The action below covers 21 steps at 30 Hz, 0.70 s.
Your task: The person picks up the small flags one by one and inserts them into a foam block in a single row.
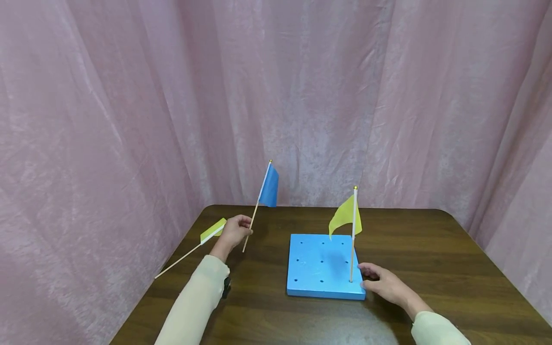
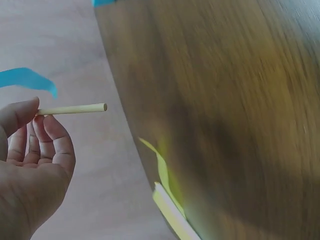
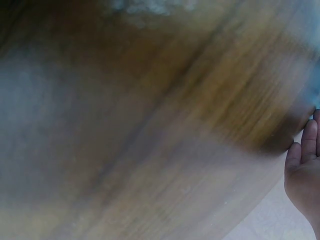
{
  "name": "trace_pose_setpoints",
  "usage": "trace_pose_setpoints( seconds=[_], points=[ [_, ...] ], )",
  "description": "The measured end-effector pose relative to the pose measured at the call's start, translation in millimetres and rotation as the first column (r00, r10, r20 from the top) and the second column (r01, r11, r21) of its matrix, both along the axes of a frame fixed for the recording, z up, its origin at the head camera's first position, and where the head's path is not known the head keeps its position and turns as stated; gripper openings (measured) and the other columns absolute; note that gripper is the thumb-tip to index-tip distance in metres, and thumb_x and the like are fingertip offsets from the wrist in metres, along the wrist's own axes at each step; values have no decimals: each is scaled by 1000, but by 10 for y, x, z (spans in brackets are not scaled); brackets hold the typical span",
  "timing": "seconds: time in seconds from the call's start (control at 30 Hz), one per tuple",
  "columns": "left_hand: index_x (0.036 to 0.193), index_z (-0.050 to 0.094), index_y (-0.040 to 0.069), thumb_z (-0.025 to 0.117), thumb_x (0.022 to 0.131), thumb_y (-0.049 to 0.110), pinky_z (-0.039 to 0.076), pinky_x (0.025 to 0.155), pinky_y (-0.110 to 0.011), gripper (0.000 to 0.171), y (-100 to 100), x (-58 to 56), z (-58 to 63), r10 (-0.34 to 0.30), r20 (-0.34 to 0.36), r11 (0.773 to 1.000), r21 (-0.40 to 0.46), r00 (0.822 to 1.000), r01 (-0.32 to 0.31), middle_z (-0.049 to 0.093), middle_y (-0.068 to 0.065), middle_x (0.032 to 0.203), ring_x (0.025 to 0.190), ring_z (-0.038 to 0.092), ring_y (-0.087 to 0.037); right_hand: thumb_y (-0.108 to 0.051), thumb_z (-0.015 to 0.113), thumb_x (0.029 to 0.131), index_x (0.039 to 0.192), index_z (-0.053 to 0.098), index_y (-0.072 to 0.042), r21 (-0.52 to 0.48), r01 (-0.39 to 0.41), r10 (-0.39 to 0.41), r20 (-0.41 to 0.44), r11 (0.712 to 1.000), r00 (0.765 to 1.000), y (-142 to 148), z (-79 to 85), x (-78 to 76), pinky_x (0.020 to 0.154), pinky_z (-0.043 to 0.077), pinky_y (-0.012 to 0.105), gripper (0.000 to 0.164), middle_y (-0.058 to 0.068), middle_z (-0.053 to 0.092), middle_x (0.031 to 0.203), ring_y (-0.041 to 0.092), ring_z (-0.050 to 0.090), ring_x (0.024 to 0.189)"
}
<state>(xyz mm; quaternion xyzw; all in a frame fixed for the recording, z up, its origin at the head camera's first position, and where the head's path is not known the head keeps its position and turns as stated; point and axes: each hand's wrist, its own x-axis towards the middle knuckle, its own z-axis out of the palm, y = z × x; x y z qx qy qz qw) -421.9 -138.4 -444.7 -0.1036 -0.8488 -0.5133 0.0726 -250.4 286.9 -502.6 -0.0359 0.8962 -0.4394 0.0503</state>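
A small blue flag (image 1: 269, 188) on a wooden stick is pinched between thumb and fingers of my left hand (image 1: 233, 232); it leans, cloth end up, above the table. In the left wrist view the stick's bare end (image 2: 75, 109) pokes out past the fingertips. My right hand (image 1: 385, 285) is at the right edge of a light blue board (image 1: 308, 270) with rows of small holes, its fingers loosely bent and touching the board's side. One yellow flag (image 1: 347, 215) stands upright in the board's near right hole. Another yellow flag (image 1: 212, 231) lies beside my left hand, partly behind it.
The brown wooden table (image 1: 414, 239) has rounded far corners. A pink curtain (image 1: 319, 105) hangs behind it and along both sides. In the right wrist view mostly table surface shows, with the right hand (image 3: 305, 175) at the edge.
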Motion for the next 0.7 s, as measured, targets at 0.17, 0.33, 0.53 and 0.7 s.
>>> trace_pose_setpoints(
  seconds=[0.17,0.33,0.53,0.7],
  points=[
    [103,65,-8,73,80,-12,52,70,-29,25,158,60,38,-11,-6,999,40,1000,11,63,-10,85,80,60,-20,-19,71,88,136,55,-3,-2,-6,6,-4,1000,1000,-10,3,-5,99,40,59,53,17,59,127,36,52,117],
    [104,66,-6,74,83,-6,51,71,-29,22,311,142,66,-12,-6,997,76,1000,12,61,-7,87,82,59,-20,-19,71,88,136,55,-3,-1,-5,5,4,1000,1000,-26,3,-5,98,40,59,53,17,59,127,36,52,117],
    [104,66,-3,73,85,-5,50,70,-28,20,502,252,116,-45,9,989,141,999,43,60,-6,88,81,56,-19,-20,72,88,136,55,-4,4,3,-3,7,1000,1000,-35,5,-15,98,40,60,53,16,58,127,35,52,116],
    [102,65,-4,73,85,-6,49,64,-25,19,667,312,117,-79,3,979,187,997,77,59,-5,86,77,55,-16,-19,72,88,135,55,-4,2,7,-7,5,1000,1000,-34,5,-17,98,40,59,52,15,58,126,34,52,115]
  ],
)
